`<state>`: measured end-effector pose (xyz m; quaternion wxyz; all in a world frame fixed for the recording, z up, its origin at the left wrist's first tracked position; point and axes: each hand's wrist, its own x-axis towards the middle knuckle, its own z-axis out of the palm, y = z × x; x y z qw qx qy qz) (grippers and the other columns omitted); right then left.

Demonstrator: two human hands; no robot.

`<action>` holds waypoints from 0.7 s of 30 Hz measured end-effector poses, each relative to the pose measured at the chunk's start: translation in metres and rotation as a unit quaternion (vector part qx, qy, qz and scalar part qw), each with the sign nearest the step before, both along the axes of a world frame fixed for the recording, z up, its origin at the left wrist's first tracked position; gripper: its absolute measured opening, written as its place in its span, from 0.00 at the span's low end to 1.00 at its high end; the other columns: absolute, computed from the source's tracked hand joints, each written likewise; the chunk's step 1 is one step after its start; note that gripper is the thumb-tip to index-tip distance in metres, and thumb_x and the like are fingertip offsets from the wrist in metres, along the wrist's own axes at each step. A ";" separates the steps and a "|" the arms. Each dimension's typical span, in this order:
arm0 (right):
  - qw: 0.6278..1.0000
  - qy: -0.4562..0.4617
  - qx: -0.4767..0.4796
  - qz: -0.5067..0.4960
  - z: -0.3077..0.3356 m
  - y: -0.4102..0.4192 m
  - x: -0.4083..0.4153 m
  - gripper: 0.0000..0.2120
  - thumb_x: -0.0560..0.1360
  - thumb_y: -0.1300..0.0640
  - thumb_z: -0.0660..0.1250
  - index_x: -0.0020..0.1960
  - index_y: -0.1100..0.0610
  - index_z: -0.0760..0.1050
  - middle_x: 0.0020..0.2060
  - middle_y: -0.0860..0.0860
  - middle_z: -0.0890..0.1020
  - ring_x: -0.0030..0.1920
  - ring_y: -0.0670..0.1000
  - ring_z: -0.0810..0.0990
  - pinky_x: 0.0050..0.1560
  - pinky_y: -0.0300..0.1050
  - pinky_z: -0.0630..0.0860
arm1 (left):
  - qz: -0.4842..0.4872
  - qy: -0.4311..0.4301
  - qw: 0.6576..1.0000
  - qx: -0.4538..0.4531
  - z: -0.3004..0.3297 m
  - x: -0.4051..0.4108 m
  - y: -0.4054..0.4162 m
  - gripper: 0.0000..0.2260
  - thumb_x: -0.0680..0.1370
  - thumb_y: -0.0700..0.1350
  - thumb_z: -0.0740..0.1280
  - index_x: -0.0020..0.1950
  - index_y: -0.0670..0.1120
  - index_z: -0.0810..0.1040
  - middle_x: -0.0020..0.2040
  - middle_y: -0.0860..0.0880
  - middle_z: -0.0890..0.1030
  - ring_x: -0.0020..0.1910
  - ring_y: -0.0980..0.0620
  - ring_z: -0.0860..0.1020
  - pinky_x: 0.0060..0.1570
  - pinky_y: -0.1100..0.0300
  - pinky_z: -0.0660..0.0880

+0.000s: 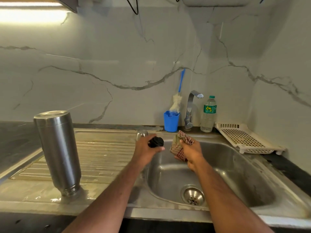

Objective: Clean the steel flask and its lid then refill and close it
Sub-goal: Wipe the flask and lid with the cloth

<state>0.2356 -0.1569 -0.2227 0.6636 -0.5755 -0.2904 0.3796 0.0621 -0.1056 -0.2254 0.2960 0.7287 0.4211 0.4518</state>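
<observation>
Flask [58,152] drains inverted; my left hand [145,149] grips lid [156,142], right hand [190,153] clutches cloth [182,142]. Lid wiping, refill, closing remain, I judge.

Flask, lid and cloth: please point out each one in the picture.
flask [58,152], head view, middle of its steel body, standing upside down.
lid [156,142], head view, black top, held by left hand.
cloth [180,145], head view, checked fabric in right hand.

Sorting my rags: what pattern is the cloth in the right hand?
Red and beige checks on the cloth, seen from the head view.
</observation>
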 end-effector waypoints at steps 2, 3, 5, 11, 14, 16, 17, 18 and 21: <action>0.996 -0.084 0.021 -0.009 0.001 -0.006 0.000 0.10 0.79 0.53 0.70 0.60 0.47 0.79 0.49 0.50 0.85 0.51 0.53 0.85 0.52 0.57 0.84 | -0.027 0.016 0.999 -0.006 -0.002 0.005 -0.003 0.30 0.67 0.44 0.82 0.67 0.46 0.78 0.53 0.56 0.77 0.54 0.57 0.76 0.54 0.69 0.69; 0.993 -0.113 0.033 -0.005 0.003 -0.008 -0.002 0.09 0.79 0.53 0.70 0.59 0.48 0.80 0.49 0.50 0.86 0.51 0.52 0.85 0.52 0.53 0.84 | -0.033 0.012 0.999 -0.007 -0.003 0.008 -0.004 0.31 0.65 0.44 0.83 0.66 0.46 0.78 0.53 0.57 0.77 0.54 0.58 0.77 0.52 0.70 0.69; 0.989 -0.136 0.054 0.025 0.007 -0.009 -0.012 0.08 0.78 0.53 0.71 0.57 0.52 0.83 0.46 0.50 0.87 0.50 0.51 0.86 0.52 0.48 0.84 | -0.036 0.017 0.999 -0.006 -0.004 0.011 -0.005 0.29 0.62 0.45 0.85 0.60 0.47 0.78 0.50 0.58 0.79 0.51 0.60 0.79 0.48 0.73 0.71; 0.926 -0.323 0.062 0.187 0.012 -0.013 -0.036 0.16 0.80 0.54 0.69 0.67 0.44 0.79 0.58 0.41 0.84 0.59 0.39 0.80 0.63 0.38 0.75 | -0.008 0.014 1.000 0.021 0.001 0.003 -0.003 0.16 0.69 0.46 0.81 0.54 0.50 0.82 0.41 0.61 0.80 0.40 0.68 0.78 0.38 0.76 0.74; 0.919 -0.334 0.050 0.203 0.013 -0.016 -0.028 0.13 0.80 0.54 0.68 0.64 0.46 0.81 0.47 0.38 0.85 0.48 0.35 0.81 0.49 0.34 0.75 | 0.021 -0.023 1.000 -0.002 0.000 -0.010 0.006 0.15 0.69 0.44 0.81 0.54 0.46 0.84 0.43 0.55 0.84 0.43 0.59 0.82 0.42 0.70 0.79; 0.929 -0.313 0.046 0.190 0.013 -0.017 -0.026 0.10 0.81 0.54 0.68 0.60 0.46 0.82 0.46 0.43 0.86 0.49 0.40 0.83 0.50 0.39 0.79 | -0.027 -0.009 0.999 -0.021 -0.003 -0.013 0.008 0.18 0.68 0.44 0.81 0.57 0.46 0.84 0.47 0.53 0.86 0.46 0.56 0.85 0.49 0.57 0.83; 0.933 -0.307 0.051 0.181 0.012 -0.016 -0.026 0.09 0.81 0.54 0.68 0.59 0.46 0.83 0.48 0.44 0.86 0.51 0.43 0.83 0.55 0.42 0.80 | -0.058 0.005 0.998 -0.025 -0.005 -0.011 0.006 0.19 0.68 0.44 0.82 0.57 0.47 0.84 0.48 0.53 0.87 0.47 0.58 0.85 0.51 0.57 0.83; 0.935 -0.304 0.058 0.171 0.011 -0.015 -0.028 0.09 0.81 0.54 0.68 0.59 0.46 0.83 0.48 0.44 0.86 0.52 0.43 0.83 0.57 0.43 0.80 | -0.077 0.020 0.997 -0.024 -0.006 -0.008 0.002 0.19 0.68 0.44 0.82 0.56 0.48 0.84 0.47 0.54 0.86 0.47 0.61 0.84 0.52 0.60 0.82; 0.933 -0.314 0.067 0.162 0.014 -0.018 -0.034 0.10 0.80 0.56 0.68 0.56 0.43 0.82 0.46 0.40 0.85 0.48 0.37 0.83 0.49 0.31 0.77 | -0.078 0.007 0.997 -0.013 -0.005 0.003 -0.006 0.17 0.68 0.43 0.81 0.55 0.48 0.84 0.46 0.54 0.86 0.45 0.62 0.84 0.47 0.66 0.81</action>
